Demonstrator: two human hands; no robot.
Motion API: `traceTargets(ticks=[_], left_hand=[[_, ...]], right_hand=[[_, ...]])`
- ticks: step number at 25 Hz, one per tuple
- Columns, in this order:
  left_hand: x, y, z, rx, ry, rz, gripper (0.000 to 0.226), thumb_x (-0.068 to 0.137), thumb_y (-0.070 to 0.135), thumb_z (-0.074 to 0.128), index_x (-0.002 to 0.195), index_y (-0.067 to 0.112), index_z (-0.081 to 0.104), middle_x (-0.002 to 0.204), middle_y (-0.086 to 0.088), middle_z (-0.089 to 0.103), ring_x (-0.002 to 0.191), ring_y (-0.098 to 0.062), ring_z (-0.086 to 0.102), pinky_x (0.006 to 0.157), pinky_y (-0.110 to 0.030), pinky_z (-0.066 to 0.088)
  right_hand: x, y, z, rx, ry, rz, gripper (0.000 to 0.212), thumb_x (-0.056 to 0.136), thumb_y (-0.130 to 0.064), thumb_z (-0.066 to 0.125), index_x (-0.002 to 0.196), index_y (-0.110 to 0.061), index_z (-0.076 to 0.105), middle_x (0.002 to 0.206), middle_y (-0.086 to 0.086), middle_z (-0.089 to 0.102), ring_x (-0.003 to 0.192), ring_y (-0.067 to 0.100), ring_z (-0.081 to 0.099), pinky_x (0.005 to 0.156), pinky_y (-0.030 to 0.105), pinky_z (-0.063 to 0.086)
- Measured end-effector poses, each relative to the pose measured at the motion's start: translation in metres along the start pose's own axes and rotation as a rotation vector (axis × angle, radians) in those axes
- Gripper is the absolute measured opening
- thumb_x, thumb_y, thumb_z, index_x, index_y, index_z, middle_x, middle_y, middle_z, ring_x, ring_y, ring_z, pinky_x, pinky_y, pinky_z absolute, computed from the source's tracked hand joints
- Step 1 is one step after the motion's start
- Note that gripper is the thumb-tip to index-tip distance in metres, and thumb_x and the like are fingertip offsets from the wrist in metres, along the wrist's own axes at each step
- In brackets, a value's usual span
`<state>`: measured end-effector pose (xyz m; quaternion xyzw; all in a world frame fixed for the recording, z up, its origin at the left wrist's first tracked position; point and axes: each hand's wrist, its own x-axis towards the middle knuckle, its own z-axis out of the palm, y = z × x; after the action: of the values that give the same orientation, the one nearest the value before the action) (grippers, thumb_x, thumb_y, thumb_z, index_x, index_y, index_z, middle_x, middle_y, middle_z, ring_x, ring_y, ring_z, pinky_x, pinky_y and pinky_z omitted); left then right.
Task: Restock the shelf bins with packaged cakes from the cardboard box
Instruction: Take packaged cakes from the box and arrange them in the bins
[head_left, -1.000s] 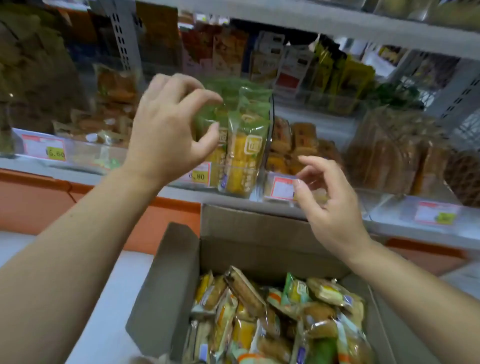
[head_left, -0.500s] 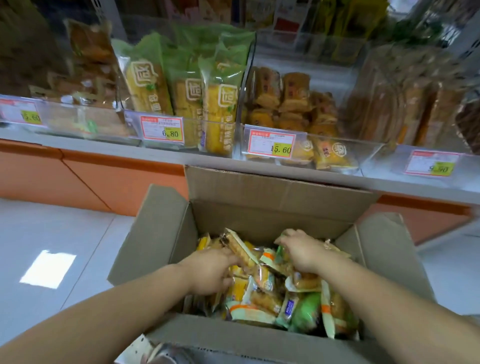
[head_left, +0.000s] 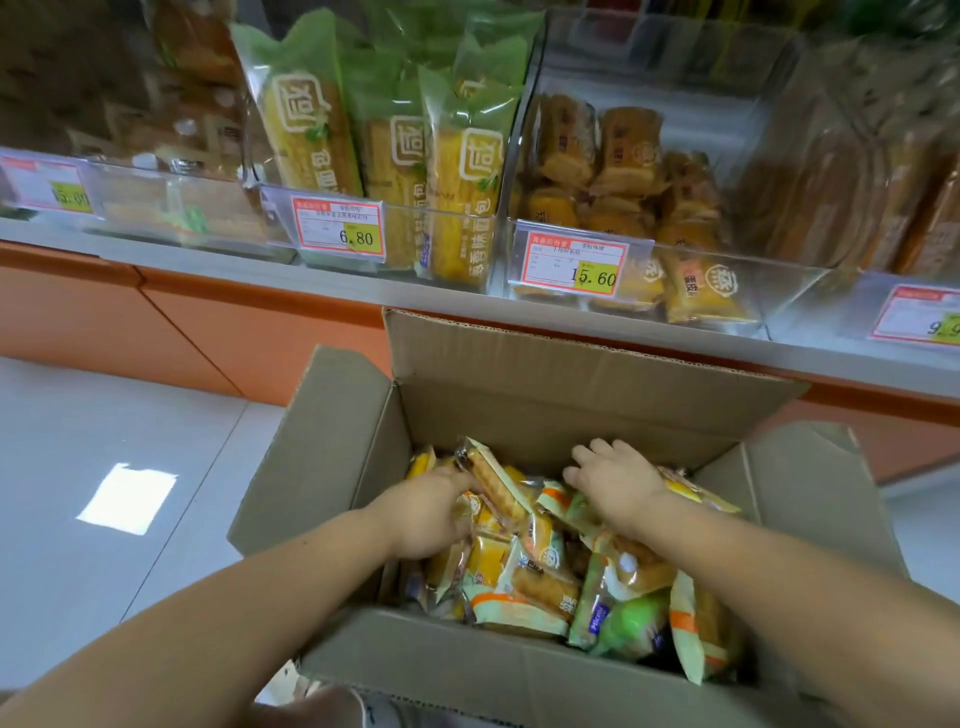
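Note:
An open cardboard box (head_left: 519, 384) stands below the shelf, full of packaged cakes (head_left: 524, 587) in yellow, orange and green wrappers. Both my hands are down inside it. My left hand (head_left: 431, 514) curls round a long tilted cake packet (head_left: 491, 480) at the box's left. My right hand (head_left: 618, 478) lies palm down on the packets at the back right, fingers spread. Above, a clear shelf bin (head_left: 498, 208) holds upright green-and-yellow packs (head_left: 306, 124). The bin to its right (head_left: 779, 291) holds several orange cake packets (head_left: 623, 150).
Price tags reading 6.80 (head_left: 337, 234) and 15.60 (head_left: 574, 265) hang on the bin fronts along the grey shelf edge (head_left: 208, 260). More clear bins of baked goods stand left (head_left: 171, 202) and right (head_left: 857, 156). An orange base panel (head_left: 104, 317) and pale floor (head_left: 104, 441) lie to the left.
Both hands have come down from the shelf bin into the box, and my view has tilted down with them. Over the last half second they have barely shifted.

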<state>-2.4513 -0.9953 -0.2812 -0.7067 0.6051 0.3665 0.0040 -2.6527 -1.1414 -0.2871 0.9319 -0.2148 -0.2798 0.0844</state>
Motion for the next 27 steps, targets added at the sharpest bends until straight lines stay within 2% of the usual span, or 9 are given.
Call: traceTargets(ticks=[4,7,9,12,15,18,22,25,27], left_hand=[[-0.005,0.010,-0.007,-0.192,0.027,0.027,0.086,0.082,0.045,0.074,0.152,0.025,0.029,0.152,-0.003,0.037,0.133,-0.016,0.043,0.109,-0.024,0.036],[-0.010,0.020,-0.026,-0.421,0.034,0.049,0.106,0.065,0.058,0.081,0.152,0.032,0.026,0.151,0.001,0.037,0.135,-0.015,0.044,0.113,-0.031,0.035],[-0.013,0.023,-0.038,-0.605,0.020,0.093,0.099,0.055,0.060,0.083,0.142,0.035,0.043,0.137,0.007,0.056,0.121,-0.010,0.057,0.107,-0.036,0.045],[-0.020,0.029,-0.056,-0.751,-0.038,0.134,0.069,0.066,0.040,0.086,0.128,0.028,0.058,0.113,0.006,0.072,0.103,-0.010,0.069,0.090,-0.030,0.056],[-0.033,0.032,-0.070,-0.809,-0.042,0.142,0.050,0.081,0.020,0.079,0.126,0.024,0.058,0.102,0.008,0.073,0.089,-0.005,0.070,0.072,-0.020,0.055],[-0.048,0.037,-0.090,-0.755,0.022,0.154,0.052,0.080,0.022,0.080,0.128,0.027,0.058,0.107,0.008,0.073,0.096,-0.005,0.069,0.086,-0.029,0.057],[-0.081,0.042,-0.163,-0.592,0.176,0.312,0.047,0.079,0.046,0.076,0.124,0.040,0.062,0.118,0.019,0.068,0.111,0.001,0.062,0.099,-0.029,0.050],[-0.109,0.035,-0.235,-0.765,0.696,0.374,0.022,0.088,0.040,0.067,0.110,0.038,0.067,0.110,0.011,0.072,0.106,-0.011,0.067,0.084,-0.027,0.055],[-0.112,0.020,-0.269,-0.625,1.115,0.313,0.020,0.092,0.030,0.065,0.112,0.032,0.065,0.113,0.006,0.070,0.106,-0.014,0.065,0.091,-0.033,0.054]], right_hand=[[-0.023,0.013,-0.063,0.613,0.268,0.137,0.030,0.080,-0.035,0.072,0.098,-0.025,0.051,0.103,-0.004,0.057,0.097,0.020,0.055,0.075,0.036,0.046],[-0.047,0.014,-0.099,1.092,0.371,0.289,0.035,0.071,-0.044,0.080,0.086,-0.027,0.053,0.092,-0.010,0.062,0.086,0.009,0.057,0.069,0.030,0.046],[-0.059,0.013,-0.108,1.340,0.404,0.390,0.033,0.073,-0.045,0.078,0.088,-0.023,0.058,0.090,-0.008,0.065,0.084,0.005,0.057,0.063,0.023,0.042],[-0.070,0.009,-0.115,1.615,0.421,0.467,0.030,0.084,-0.045,0.067,0.098,-0.019,0.062,0.092,-0.004,0.069,0.083,0.012,0.063,0.061,0.017,0.046],[-0.077,0.006,-0.127,1.957,0.362,0.404,0.037,0.091,-0.049,0.054,0.113,-0.021,0.061,0.104,0.004,0.071,0.094,0.023,0.068,0.075,0.035,0.057],[-0.083,0.000,-0.143,1.916,0.393,0.271,0.048,0.076,-0.035,0.074,0.121,-0.030,0.057,0.108,0.005,0.070,0.084,0.018,0.071,0.077,0.042,0.060],[-0.099,0.002,-0.204,1.605,0.779,0.225,0.052,0.067,-0.024,0.084,0.108,-0.047,0.059,0.103,-0.018,0.067,0.091,0.006,0.068,0.075,0.038,0.060],[-0.106,0.015,-0.271,1.485,1.146,0.090,0.050,0.060,-0.036,0.080,0.104,-0.051,0.059,0.101,-0.018,0.069,0.093,0.004,0.065,0.080,0.028,0.054],[-0.095,0.022,-0.307,1.443,1.290,-0.018,0.051,0.064,-0.031,0.083,0.105,-0.050,0.058,0.102,-0.011,0.070,0.095,0.007,0.066,0.084,0.029,0.054]])
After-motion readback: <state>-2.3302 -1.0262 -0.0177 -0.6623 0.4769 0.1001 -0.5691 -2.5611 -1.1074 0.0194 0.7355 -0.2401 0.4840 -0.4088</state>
